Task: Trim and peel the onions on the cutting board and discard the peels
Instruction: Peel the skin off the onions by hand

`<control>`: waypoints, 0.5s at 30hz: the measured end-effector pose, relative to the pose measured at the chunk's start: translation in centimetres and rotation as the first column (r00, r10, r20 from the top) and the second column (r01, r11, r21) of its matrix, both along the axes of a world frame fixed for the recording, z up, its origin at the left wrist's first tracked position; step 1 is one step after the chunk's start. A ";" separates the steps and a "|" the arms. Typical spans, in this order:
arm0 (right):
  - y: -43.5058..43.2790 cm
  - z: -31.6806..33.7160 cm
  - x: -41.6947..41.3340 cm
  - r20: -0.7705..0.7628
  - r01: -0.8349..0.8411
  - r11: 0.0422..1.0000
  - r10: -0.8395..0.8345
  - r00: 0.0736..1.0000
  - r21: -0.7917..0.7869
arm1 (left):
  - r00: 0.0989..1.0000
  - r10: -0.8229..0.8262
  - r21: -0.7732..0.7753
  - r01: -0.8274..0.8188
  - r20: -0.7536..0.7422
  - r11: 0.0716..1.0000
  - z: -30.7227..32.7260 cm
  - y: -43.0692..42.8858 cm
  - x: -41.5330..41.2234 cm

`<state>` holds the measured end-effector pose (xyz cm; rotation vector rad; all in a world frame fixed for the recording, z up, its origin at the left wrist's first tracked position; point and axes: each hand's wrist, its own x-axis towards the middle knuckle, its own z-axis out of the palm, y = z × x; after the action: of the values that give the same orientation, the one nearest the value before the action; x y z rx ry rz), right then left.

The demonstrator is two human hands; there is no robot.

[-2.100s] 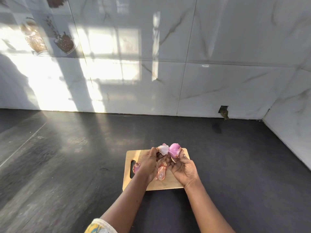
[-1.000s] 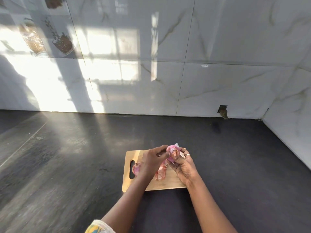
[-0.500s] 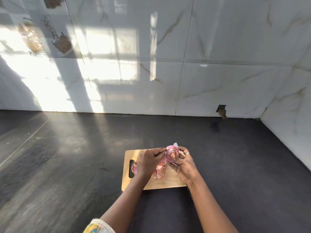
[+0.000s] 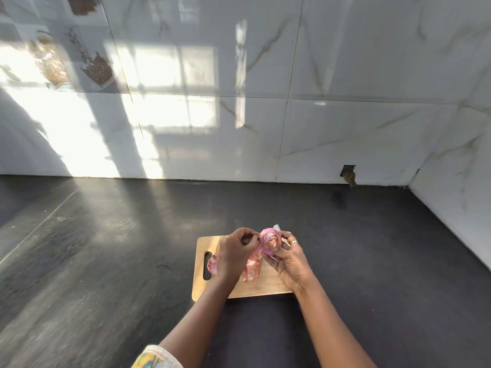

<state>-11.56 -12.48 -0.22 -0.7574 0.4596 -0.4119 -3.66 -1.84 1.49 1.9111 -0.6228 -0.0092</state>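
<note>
Back in comes the left hand [image 4: 236,252], its grip pinching skin on the round purple-pink onion [image 4: 269,244]. The right hand [image 4: 288,261] grips that onion above the pale wooden cutting board [image 4: 204,288], near its far edge. More peeling to come.

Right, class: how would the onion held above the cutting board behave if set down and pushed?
The onion, gripped by the right hand, looks round, so it would probably roll on the flat cutting board. Its peeled pink surface looks smooth, perhaps slippery. It seems firm, not floppy: the left hand pinches at its skin without denting it.
</note>
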 end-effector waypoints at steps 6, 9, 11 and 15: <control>0.1 0.4 -0.2 0.002 0.014 1.000 -0.014 1.000 -0.011 | 0.992 -0.113 -0.044 0.115 0.047 0.992 0.0 0.2 -0.2; 0.3 0.4 -0.3 -0.014 0.014 0.999 -0.015 1.000 -0.049 | 0.986 -0.110 0.023 0.108 0.127 0.994 -0.1 0.0 0.0; 0.3 0.5 -0.3 -0.017 0.009 0.997 -0.010 1.000 -0.071 | 0.984 -0.095 0.042 0.089 0.151 0.995 -0.2 -0.2 0.1; 0.3 0.5 -0.3 -0.003 0.032 0.998 -0.032 0.999 -0.061 | 0.992 -0.051 0.029 0.048 0.118 0.998 -0.3 -0.3 0.2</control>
<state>-11.84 -12.15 0.24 -0.8111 0.4650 -0.4562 -3.47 -2.13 1.22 1.9314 -0.7535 0.0659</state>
